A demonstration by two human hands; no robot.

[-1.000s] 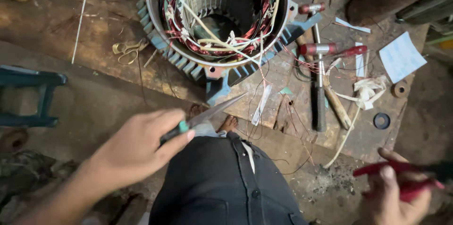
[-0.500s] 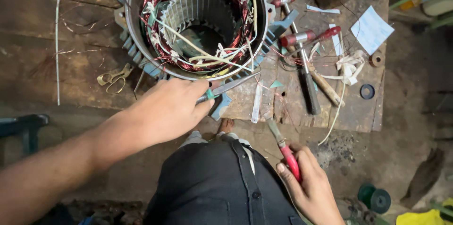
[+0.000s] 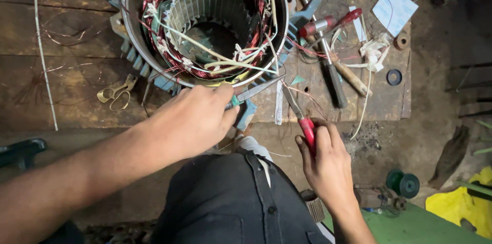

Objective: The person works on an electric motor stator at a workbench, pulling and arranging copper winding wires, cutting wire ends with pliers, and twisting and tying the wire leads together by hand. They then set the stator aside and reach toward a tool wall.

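Basically, motor rewinding on a bench.
left hand (image 3: 192, 118): fingers pinching slim teal-handled tool (image 3: 254, 92), tip at stator rim.
right hand (image 3: 328, 159): closed around red-handled pliers (image 3: 301, 116), just off workbench's near edge.
stator (image 3: 205, 21): open housing with copper windings, workbench's far middle.
workbench (image 3: 66, 100): scissors (image 3: 117, 93) near front edge; hammers (image 3: 328, 44) right.

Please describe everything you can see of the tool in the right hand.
The pliers have red-covered handles and thin, dark metal jaws. The right hand grips the handles near the edge of the wooden bench. The tool is tilted, and its tip points up and left toward the motor stator, without touching it. Whether the jaws are open is unclear.
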